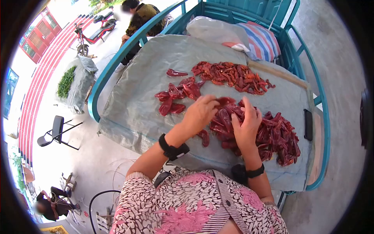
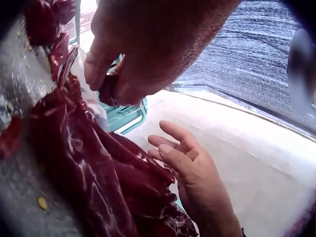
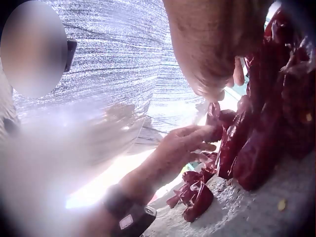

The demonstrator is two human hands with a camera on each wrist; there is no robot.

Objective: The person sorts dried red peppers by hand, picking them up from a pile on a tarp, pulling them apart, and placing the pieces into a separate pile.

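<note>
My left hand is over the left edge of the middle heap of glossy red peppers. In the left wrist view the left hand pinches a dark red pepper between thumb and fingers. The right wrist view shows that left hand at the pepper, fingertips against it. My right hand hovers over the heap's right part, fingers apart and loosely bent. In the left wrist view the right hand holds nothing visible, beside large wrinkled peppers.
A small pepper group lies left, a shrivelled orange-red pile beyond, and a darker heap right. A phone lies near the teal cart rail. Sacks stand at the back. A person sits beyond the rail.
</note>
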